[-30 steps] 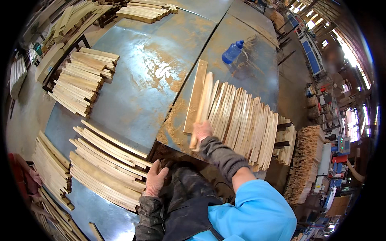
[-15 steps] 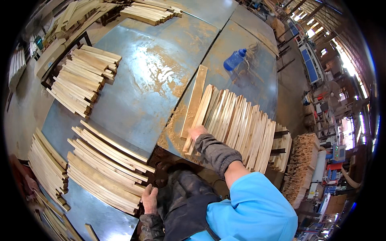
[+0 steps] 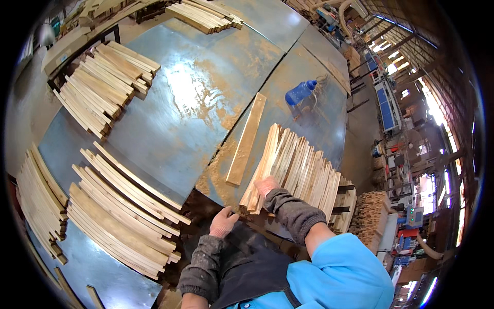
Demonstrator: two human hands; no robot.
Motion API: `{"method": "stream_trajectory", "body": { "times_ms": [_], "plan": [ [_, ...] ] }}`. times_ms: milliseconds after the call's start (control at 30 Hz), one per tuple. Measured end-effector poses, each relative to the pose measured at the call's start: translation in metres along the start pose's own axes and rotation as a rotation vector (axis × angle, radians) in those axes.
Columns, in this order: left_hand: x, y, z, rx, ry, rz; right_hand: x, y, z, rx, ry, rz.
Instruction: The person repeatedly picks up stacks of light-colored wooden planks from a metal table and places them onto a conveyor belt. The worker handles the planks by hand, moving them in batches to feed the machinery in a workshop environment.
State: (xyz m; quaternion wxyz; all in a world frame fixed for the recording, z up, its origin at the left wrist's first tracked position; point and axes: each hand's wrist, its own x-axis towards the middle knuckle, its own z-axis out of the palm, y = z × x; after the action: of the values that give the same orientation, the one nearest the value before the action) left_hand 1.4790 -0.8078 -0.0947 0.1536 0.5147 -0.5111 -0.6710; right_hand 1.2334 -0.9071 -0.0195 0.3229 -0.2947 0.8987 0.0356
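Note:
At the left end of a row of wooden strips, my right hand in a pale glove closes on a wooden strip; its fingertips are partly hidden. My left hand, gloved too, hovers in front of the table's near edge, thumb apart from the fingers and nothing visible in it. A single flat board lies apart, left of the row. Left of my left hand, a wide stack of long strips rests on the metal tabletop.
More strips sit in bundles at far left, at the back and at the left edge. A blue bottle lies beyond the row. Sawdust covers parts of the tabletop. Stacked wood stands at right.
My left hand has moved up and right, away from the left stack toward the table edge. My right hand has shifted slightly right and down, and the strips under it now stand apart from the single board.

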Motion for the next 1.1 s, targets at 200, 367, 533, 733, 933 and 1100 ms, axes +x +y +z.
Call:
{"method": "stream_trajectory", "body": {
  "times_ms": [200,367,533,733,933,1100],
  "plan": [
    [-0.001,0.006,0.011,-0.09,-0.015,-0.047,0.025,-0.05,0.008,0.126,-0.011,0.008],
    [-0.033,-0.036,-0.004,-0.209,0.072,-0.134,0.162,0.039,0.079,-0.728,0.271,-0.755],
    [-0.103,-0.061,-0.054,-0.422,0.339,-0.161,0.084,0.006,0.046,0.03,0.043,-0.189],
    [-0.205,-0.097,-0.111,-0.616,1.248,-0.07,0.013,-0.054,0.043,-0.035,0.126,-0.678],
    [-0.253,-0.193,-0.205,-0.011,1.456,-0.534,-0.048,-0.19,0.149,0.074,-0.278,-1.075],
    [-0.236,-0.25,-0.257,0.273,1.247,-0.632,-0.075,-0.265,0.274,0.179,-0.287,-1.392]
  ]
}}
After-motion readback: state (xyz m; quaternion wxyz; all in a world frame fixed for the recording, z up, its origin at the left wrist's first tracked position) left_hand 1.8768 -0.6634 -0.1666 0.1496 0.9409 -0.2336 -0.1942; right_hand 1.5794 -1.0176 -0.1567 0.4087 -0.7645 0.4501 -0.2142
